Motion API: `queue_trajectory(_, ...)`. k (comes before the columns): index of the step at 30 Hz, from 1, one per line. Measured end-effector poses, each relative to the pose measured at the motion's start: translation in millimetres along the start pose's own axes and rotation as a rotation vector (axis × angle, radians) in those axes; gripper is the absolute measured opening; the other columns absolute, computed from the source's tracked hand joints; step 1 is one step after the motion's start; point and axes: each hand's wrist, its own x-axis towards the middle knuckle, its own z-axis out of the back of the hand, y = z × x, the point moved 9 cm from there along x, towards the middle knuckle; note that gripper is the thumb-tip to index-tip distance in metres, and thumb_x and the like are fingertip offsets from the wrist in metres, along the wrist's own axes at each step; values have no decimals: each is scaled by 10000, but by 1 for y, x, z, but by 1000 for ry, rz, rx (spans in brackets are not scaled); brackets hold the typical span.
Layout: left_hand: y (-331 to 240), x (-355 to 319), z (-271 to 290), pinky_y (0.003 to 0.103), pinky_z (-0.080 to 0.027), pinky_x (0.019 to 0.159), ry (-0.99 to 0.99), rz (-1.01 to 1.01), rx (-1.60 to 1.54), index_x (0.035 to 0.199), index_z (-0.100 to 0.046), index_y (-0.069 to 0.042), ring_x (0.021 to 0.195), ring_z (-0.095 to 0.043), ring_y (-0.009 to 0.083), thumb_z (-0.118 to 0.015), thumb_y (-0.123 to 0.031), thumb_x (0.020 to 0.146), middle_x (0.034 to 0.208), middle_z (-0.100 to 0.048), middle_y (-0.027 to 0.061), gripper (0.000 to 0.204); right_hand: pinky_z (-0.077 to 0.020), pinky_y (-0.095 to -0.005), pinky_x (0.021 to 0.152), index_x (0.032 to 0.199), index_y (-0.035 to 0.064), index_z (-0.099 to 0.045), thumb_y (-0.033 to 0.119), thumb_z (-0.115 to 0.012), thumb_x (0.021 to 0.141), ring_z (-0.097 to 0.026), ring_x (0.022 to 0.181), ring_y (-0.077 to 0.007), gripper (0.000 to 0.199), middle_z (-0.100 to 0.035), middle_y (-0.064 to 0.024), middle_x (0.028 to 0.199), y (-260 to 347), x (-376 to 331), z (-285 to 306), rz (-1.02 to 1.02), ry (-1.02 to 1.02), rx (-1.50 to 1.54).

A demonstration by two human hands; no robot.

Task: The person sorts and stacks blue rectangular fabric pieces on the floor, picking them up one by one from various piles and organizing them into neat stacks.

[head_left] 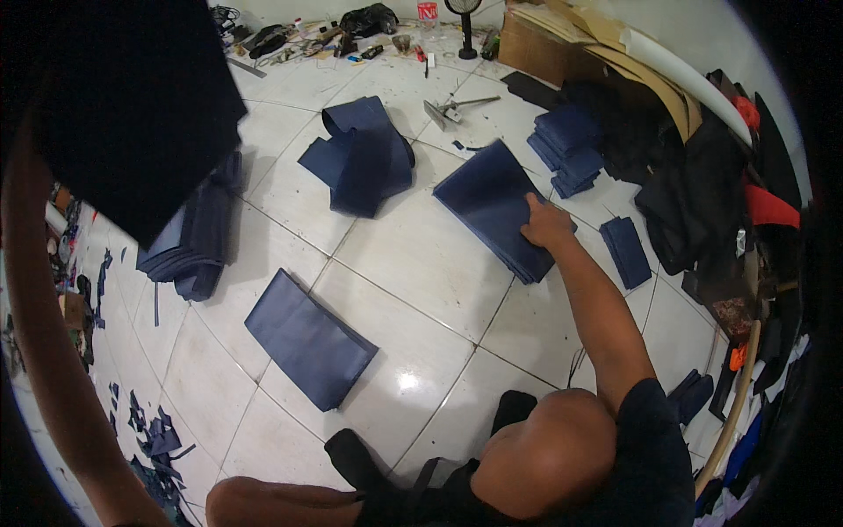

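Raised at the upper left, a large dark sheet (132,114) hangs from my left hand (35,140), which is in deep shadow with its fingers hidden. My right hand (549,224) rests on the right part of a stack of navy blue leather-like sheets (487,189) on the floor. Its index finger is stretched out against the top sheet, while the other fingers look partly curled. Closer to me lies another folded or stacked navy piece (307,338). Loosely curled navy strips (364,158) lie beyond, to the left of the right hand's stack.
A thick navy bundle (189,237) lies under the raised sheet. Smaller navy stacks (566,145) and a narrow one (625,252) sit at the right. Scraps (158,439) litter the left floor. Tools, a fan (465,26), cardboard (536,48) and dark cloth (676,202) line the edges.
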Motion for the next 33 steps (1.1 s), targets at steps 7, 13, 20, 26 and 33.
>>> queue_trajectory(7,66,-86,100,459,-462,1053,-70,130,250,1394,-506,-2,1232,-568,387,-617,-288,952,1384,-534,239,538,-527,-451,881,1292,46,-561,541,-627,880,-663,1009,-316,647,-661,-196,1158,101,-25,46,270,-4,133)
queue_trajectory(13,124,-145,82,328,-515,938,108,178,-140,1200,-654,-33,998,-670,164,-633,-58,922,1109,-710,93,279,-523,-469,872,1347,-41,-507,884,-265,836,-655,983,-303,1083,-653,-223,1071,309,-180,75,552,914,652)
queue_trajectory(20,127,-226,52,314,-504,906,411,-155,36,1116,-635,0,1024,-650,189,-664,-14,763,1065,-677,116,354,-497,-565,963,1324,-43,-526,748,-387,904,-615,1152,-427,906,-614,-266,1258,425,-206,91,688,1358,1492)
queue_trajectory(26,160,-279,57,452,-390,1073,510,-134,68,1076,-649,-81,1039,-681,259,-808,-133,733,1096,-710,91,381,-606,-402,771,998,17,-669,147,-698,762,-696,833,-268,270,-685,-138,953,424,-185,36,392,1051,1588)
queue_trajectory(33,172,-352,89,575,-236,1143,276,-267,254,1013,-626,-135,1141,-608,293,-819,-115,655,1086,-690,70,407,-568,-318,811,1265,30,-545,135,-664,795,-668,924,-192,496,-651,-95,1061,453,-204,21,635,986,1432)
